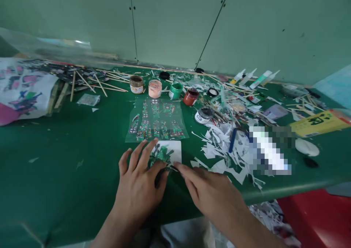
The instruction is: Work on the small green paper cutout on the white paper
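Note:
A small white card (177,149) lies near the table's front edge, with a green-and-dark painted cut-out piece (163,153) on it. My left hand (139,175) rests over the card's left side, fingers spread, its thumb and index finger bent around the near edge of the piece. From the right, my right hand (208,187) reaches in with its index finger stretched to the card's near right corner and the other fingers curled below. At that fingertip shows a slim dark, shiny bit; what it belongs to is hidden. Just beyond lies a clear sheet (176,110) with several patterned green-and-dark pieces.
Open paint jars stand behind the sheet: brown (136,84), peach (155,89), green (176,91), red (191,96) and black (203,115). White paper scraps (216,142) heap at right, beside a yellow packet (318,123). Wooden sticks (109,81) lie at back left.

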A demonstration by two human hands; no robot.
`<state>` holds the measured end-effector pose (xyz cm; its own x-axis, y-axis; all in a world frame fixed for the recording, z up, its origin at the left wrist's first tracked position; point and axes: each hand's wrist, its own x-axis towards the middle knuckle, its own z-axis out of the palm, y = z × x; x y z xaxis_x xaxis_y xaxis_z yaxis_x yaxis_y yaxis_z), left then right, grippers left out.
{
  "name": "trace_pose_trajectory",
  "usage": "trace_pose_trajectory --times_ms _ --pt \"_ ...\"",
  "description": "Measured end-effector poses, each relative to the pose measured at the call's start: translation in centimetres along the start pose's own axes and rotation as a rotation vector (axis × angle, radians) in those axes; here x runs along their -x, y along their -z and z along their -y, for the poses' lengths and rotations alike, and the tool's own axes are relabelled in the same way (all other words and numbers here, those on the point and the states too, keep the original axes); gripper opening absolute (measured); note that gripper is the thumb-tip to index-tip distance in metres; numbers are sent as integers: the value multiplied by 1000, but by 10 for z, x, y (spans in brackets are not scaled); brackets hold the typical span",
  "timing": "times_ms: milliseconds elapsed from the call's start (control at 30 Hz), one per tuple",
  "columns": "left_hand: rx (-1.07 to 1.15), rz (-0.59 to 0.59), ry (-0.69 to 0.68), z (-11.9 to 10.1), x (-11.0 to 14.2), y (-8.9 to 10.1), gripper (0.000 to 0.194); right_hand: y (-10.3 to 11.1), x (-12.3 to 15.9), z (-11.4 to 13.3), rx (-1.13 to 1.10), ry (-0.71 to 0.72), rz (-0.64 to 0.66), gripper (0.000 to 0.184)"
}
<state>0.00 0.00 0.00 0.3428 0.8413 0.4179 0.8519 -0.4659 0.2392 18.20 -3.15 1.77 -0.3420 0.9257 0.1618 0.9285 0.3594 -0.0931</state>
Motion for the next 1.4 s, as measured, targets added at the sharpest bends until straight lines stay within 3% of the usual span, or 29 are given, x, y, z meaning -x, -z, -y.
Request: trace_pose_trajectory --times_ms 233,567,900,1233,1400 --pt "48 77 -18 3 -1 -1 14 -11 3 7 -15 -52 17 44" --pt "50 64 -13 3 -1 0 12 -12 5 10 45 -63 27 43" --pt "48 55 -4 3 -1 0 13 -7 6 23 235 -42 149 55" --pt "57 74 13 3 -1 -1 13 -6 8 23 231 -43 103 53" --pt "65 118 -8 7 -1 3 16 2 5 9 155 17 18 46"
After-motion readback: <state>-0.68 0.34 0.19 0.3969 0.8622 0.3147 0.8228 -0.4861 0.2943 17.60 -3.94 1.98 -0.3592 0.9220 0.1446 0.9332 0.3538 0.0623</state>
